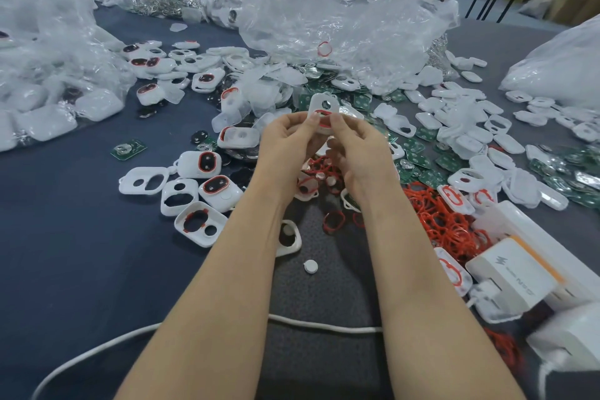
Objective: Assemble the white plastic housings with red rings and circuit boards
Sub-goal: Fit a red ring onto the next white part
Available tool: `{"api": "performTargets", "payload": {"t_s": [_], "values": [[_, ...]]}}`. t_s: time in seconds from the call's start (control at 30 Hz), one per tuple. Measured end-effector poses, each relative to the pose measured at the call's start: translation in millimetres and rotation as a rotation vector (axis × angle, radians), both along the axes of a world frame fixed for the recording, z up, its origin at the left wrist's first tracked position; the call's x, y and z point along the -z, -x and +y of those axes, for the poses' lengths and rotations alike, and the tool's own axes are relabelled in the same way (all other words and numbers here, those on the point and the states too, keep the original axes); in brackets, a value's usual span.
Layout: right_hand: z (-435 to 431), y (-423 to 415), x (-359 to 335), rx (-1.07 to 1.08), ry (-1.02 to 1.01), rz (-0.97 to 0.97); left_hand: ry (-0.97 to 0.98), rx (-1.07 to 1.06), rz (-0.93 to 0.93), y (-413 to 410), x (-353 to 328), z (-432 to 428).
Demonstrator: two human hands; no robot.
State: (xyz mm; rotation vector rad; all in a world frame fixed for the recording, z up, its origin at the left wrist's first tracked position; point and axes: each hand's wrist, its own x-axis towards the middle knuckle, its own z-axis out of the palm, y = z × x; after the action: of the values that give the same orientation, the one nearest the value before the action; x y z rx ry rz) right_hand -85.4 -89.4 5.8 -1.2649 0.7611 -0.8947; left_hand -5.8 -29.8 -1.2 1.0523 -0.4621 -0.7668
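Hands raised together above the tabletop [81, 237], both pinching one white housing [325, 106] held upright between them. Left hand [285, 136] — fingers curled, thumb tip set against the lower left edge of the housing. Right hand [360, 153] — fingers curled behind the part, thumb tip on its lower right edge, touching the red ring [322, 114] that sits at the larger opening. The smaller round opening above the ring shows as a dark hole. Whether the ring is fully seated cannot be told.

Below the hands, loose red rings [444, 221] lie heaped on the tabletop and spread to the right. Green circuit boards [418, 153] are scattered beyond the right hand among plain white shells [470, 140]. To the left, fitted housings [202, 164] with red-rimmed dark windows lie just beside open white frames [143, 180]. Clear plastic bags [341, 10] stand at the far side. A white cable [97, 351] crosses under the forearms; a white charger [513, 273] sits at near right
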Motion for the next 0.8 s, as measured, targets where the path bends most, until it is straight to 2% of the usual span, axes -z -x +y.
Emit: {"api": "performTargets", "payload": {"t_s": [0.07,0.2,0.33,0.63,0.8], "values": [[-2.1,-0.5,0.7,-0.072,-0.027,-0.047,0.023,0.027,0.017,-0.5,-0.2,1.3],[-3.2,-2.9,3.0,-0.016,-0.002,-0.036,0.010,0.030,0.024,0.3,-0.1,1.1],[-2.5,-6.1,5.9,0.023,0.061,0.042,-0.025,0.005,0.030,1.5,-0.5,-0.5],[3.1,-5.8,3.5,0.105,0.363,0.263,-0.026,-0.015,0.056,3.8,-0.7,-3.4],[5.7,-6.1,1.1,0.107,0.317,0.289,-0.026,-0.030,0.020,4.9,-1.5,-4.1]]}}
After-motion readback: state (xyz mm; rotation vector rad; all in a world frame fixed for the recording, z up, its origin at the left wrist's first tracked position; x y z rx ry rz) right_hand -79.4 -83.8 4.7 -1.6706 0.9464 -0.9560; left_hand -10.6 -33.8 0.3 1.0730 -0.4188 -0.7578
